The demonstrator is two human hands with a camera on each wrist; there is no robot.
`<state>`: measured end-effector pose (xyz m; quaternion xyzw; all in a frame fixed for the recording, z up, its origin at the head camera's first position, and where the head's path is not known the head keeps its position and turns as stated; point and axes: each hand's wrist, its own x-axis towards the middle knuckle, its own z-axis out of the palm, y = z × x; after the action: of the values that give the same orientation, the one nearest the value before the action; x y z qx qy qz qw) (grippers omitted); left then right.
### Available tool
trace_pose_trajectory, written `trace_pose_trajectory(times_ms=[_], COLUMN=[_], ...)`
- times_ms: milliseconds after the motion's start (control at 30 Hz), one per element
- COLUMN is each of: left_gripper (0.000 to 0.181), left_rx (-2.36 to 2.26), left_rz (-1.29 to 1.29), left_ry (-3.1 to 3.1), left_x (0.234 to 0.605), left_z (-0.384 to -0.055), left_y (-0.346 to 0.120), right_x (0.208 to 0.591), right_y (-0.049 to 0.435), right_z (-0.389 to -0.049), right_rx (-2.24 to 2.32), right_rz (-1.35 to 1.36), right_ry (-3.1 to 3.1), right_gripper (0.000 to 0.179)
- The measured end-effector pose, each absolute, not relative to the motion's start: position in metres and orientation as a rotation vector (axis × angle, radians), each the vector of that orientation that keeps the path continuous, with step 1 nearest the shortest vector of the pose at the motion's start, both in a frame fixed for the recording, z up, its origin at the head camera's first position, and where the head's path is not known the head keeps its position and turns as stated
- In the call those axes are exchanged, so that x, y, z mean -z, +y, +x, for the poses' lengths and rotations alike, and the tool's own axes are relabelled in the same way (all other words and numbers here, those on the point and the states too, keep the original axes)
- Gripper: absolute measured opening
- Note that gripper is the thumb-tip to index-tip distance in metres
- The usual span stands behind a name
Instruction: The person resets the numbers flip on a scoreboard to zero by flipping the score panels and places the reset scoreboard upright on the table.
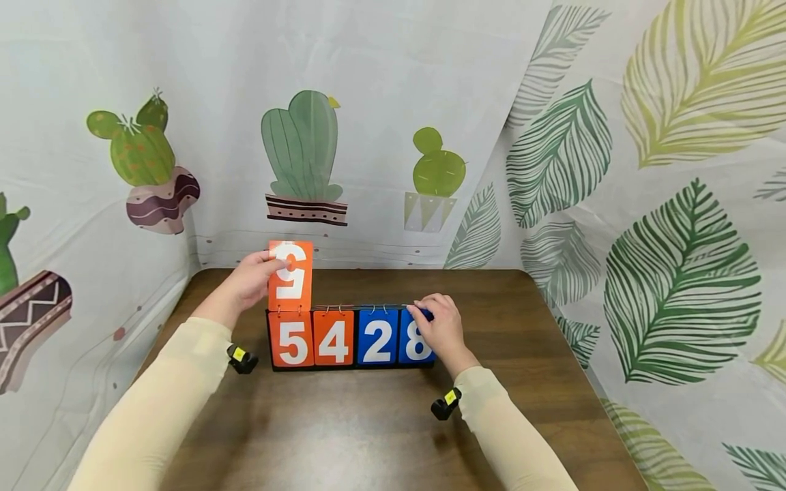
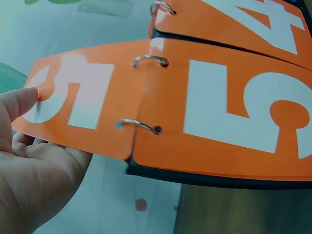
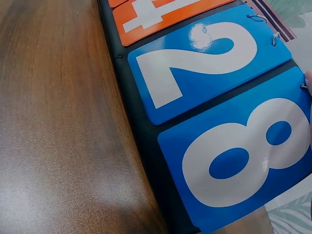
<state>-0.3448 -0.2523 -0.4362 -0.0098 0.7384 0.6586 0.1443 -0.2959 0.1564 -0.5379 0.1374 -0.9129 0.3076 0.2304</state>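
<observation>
A flip scoreboard with a black base stands on the table and shows 5 and 4 on orange cards, 2 and 8 on blue ones. My left hand pinches an orange number card by its outer edge, thumb on its face and fingers behind. That card is raised above the leftmost column, its 5 upside down, still on the metal rings. Under it another orange 5 card lies against the base. At the scoreboard's top right corner my right hand grips the edge, partly covering the blue 8 card.
The brown wooden table extends in front of the scoreboard and to both sides. Behind it hangs a white cloth printed with cacti, and a leaf-printed cloth hangs at the right. Small black devices are worn at both wrists.
</observation>
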Motion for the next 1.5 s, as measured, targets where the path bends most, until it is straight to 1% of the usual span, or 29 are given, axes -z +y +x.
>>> trace_pose_trajectory(times_ms=[100,267,367,667,867,1067,1333,1500], left_gripper=[0.059,0.043,0.038,0.037,0.024,0.016,0.013,0.017], left_rx=[-1.898,-1.887,-1.861,-1.714,-1.512,-1.4,-1.279,-1.236], left_rz=[0.025,0.118,0.159,0.289,0.482,0.618,0.683,0.74], left_ry=[2.165,2.217,2.261,2.514,2.73,2.699,2.735,2.789], left_x=[0.429,0.415,0.41,0.404,0.397,0.393,0.4,0.415], left_z=[-0.339,-0.324,-0.316,-0.298,-0.279,-0.261,-0.231,-0.217], left_y=[-0.251,-0.25,-0.249,-0.25,-0.249,-0.244,-0.238,-0.235], right_x=[0.538,0.54,0.54,0.543,0.544,0.544,0.544,0.544], right_y=[0.156,0.156,0.156,0.156,0.157,0.156,0.154,0.154], right_z=[-0.296,-0.296,-0.296,-0.294,-0.294,-0.294,-0.293,-0.295], right_rx=[-0.855,-0.854,-0.862,-0.908,-0.927,-0.952,-0.975,-0.976], right_rz=[0.373,0.356,0.353,0.341,0.361,0.355,0.342,0.343], right_ry=[-2.513,-2.521,-2.506,-2.483,-2.447,-2.435,-2.452,-2.446], right_gripper=[0.032,0.03,0.028,0.029,0.027,0.029,0.029,0.032])
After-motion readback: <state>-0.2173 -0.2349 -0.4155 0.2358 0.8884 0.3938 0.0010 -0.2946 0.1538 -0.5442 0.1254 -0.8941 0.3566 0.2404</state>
